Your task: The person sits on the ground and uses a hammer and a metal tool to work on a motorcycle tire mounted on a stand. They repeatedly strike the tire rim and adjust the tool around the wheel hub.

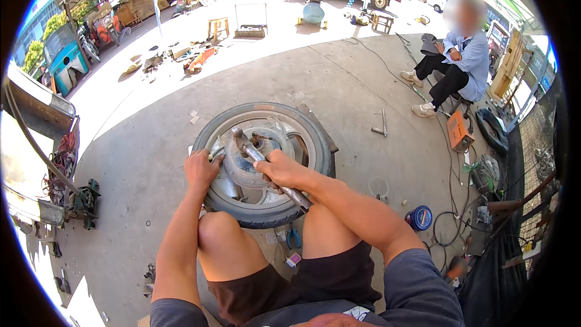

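A motorcycle wheel with a black tyre and a grey hub lies flat in front of my knees. My right hand is wrapped round the metal handle of a hammer, which slants across the hub. The hammer's head is at the far end, close to the hub's rusty centre. At the wheel's left side, my left hand is closed near the rim, its fingers round a small greyish piece that I cannot make out. What supports the wheel is mostly hidden beneath it.
A T-shaped wrench lies on the concrete to the right. Blue-handled pliers and a blue tub are nearby. Cables, an orange machine and a seated person occupy the right side. A bench vise stands left.
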Demonstrator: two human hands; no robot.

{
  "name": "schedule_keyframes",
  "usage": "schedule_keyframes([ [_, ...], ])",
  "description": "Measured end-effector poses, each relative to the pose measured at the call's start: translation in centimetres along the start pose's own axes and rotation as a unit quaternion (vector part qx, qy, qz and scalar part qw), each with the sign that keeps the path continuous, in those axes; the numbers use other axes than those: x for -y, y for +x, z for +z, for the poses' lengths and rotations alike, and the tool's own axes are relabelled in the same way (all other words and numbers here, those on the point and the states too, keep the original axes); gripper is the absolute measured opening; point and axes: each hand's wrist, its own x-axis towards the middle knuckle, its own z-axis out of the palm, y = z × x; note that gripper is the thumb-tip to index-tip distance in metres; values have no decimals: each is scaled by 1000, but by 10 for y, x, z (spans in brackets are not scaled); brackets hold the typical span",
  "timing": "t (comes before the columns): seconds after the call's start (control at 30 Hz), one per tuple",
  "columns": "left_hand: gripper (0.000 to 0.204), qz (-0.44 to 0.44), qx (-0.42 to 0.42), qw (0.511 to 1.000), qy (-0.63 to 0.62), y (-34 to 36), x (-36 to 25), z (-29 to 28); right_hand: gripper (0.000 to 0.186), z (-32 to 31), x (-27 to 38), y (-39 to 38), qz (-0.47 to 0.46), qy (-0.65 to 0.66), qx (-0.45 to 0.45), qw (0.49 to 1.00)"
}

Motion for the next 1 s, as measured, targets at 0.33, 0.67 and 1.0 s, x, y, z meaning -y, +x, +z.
schedule_keyframes([
  [0.33,43,-6,-7,1000,3,7,2,12,37,0,-13,16,-24,17,-9,1000],
  [0.67,44,-6,13,1000,-5,10,4,13,38,2,-15,18,-15,-11,-22,1000],
  [1.0,44,-13,4,1000,-2,12,6,22,39,-1,-21,20,-25,-11,-7,1000],
])
